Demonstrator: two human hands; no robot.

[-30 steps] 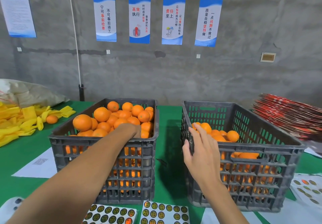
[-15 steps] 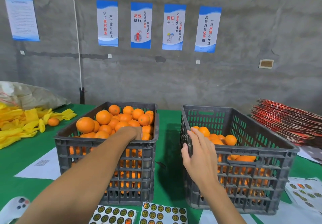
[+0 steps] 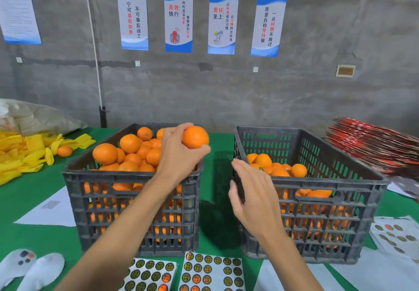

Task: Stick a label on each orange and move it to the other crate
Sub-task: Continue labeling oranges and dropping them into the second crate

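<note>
Gripping one orange [image 3: 195, 137] in the left hand [image 3: 181, 154] — fingers curled behind it, thumb under it — raised above the near right corner of the full left crate [image 3: 136, 200], clear of the heap of oranges [image 3: 131, 152] inside. Right hand [image 3: 251, 198] loose and holding nothing, fingers straight, in front of the near left corner of the right crate [image 3: 328, 209]; touching the rim or only just before it, cannot tell. Right crate only partly filled, its oranges [image 3: 278, 168] low against the near wall. Near edge of the green table [image 3: 215, 200]: two sheets of round labels [image 3: 210, 272] lying flat below both crates, another sheet [image 3: 394, 234] at the near right. Far left, a pile of yellow foam sleeves [image 3: 22, 152] with a stray orange [image 3: 64, 151] on it; far right, a stack of red flattened cartons [image 3: 374, 145].

Judged as the pick step just done, labelling not yet begun — no sticker visible on the held fruit. Next move likely calls for dropping the free hand to a sheet, peeling one label, and pressing it onto the held fruit before setting it in the right crate
</note>
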